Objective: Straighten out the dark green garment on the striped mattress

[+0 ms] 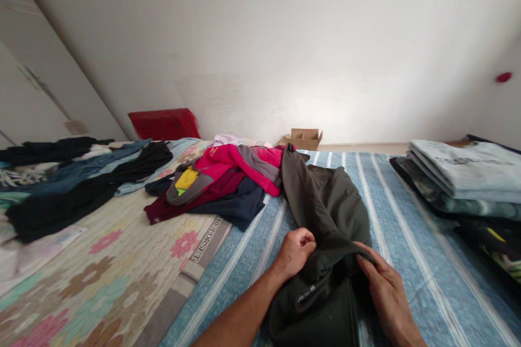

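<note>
A dark olive-grey jacket (337, 195) lies partly folded across the blue striped bedsheet (244, 265), one sleeve stretching away from me. Small pale lettering shows on its near part. My left hand (297, 252) is closed on the cloth at the jacket's left side, with its fingertips curled in. On the right edge, my right hand (380, 282) pinches a raised fold of the same jacket between thumb and fingers. The underside of the garment is hidden.
Beyond my left hand lies a heap with a pink and grey jacket (228, 165) and dark clothes. Black trousers (93, 190) and jeans spread at far left on a flowered mat (134, 260). Folded clothes (468, 168) are stacked at right. An open cardboard box (305, 140) stands by the wall.
</note>
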{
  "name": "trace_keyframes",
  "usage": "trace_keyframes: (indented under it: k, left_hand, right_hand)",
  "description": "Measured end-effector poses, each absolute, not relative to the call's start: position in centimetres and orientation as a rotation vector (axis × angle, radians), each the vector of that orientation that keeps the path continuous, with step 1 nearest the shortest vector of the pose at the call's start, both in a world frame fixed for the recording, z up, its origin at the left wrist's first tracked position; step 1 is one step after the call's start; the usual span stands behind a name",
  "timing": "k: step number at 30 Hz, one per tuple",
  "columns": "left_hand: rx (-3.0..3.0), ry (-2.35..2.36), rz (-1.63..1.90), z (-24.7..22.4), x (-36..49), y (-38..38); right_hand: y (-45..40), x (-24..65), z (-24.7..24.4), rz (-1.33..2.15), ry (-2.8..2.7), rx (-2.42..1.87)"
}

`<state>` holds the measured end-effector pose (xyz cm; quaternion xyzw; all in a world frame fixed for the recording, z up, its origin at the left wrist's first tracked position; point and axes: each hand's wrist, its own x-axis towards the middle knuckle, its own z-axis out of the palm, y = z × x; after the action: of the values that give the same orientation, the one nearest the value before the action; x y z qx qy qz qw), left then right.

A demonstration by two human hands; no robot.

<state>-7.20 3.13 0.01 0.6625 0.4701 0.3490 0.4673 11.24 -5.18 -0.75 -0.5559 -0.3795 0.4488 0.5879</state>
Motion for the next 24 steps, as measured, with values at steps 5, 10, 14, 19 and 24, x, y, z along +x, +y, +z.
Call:
trace_keyframes:
  k: [5, 10, 14, 19, 24]
  left_hand:
    - [1.617, 1.155, 0.852, 0.01, -7.19, 3.13]
    - [1.592, 1.150, 0.856, -0.08, -7.13, 3.12]
    - [1.596, 1.150, 0.849, -0.11, -7.15, 3.11]
    - [1.597, 1.165, 0.833, 0.24, -7.17, 3.01]
    - [1.605, 1.177, 0.823, 0.46, -7.22, 3.00]
  right_hand:
    - [-5.04, 11.29, -0.88, 1.043, -0.907, -1.306]
    - [-5.06, 11.34, -1.08, 1.017, -0.908, -1.333]
    - [-5.11, 11.39, -1.19, 1.017, -0.920, -1.340]
    - [-5.11, 11.45, -0.89, 1.028, -0.930, -1.322]
    - [-5.20, 11.44, -0.78, 1.042, -0.905, -1.332]
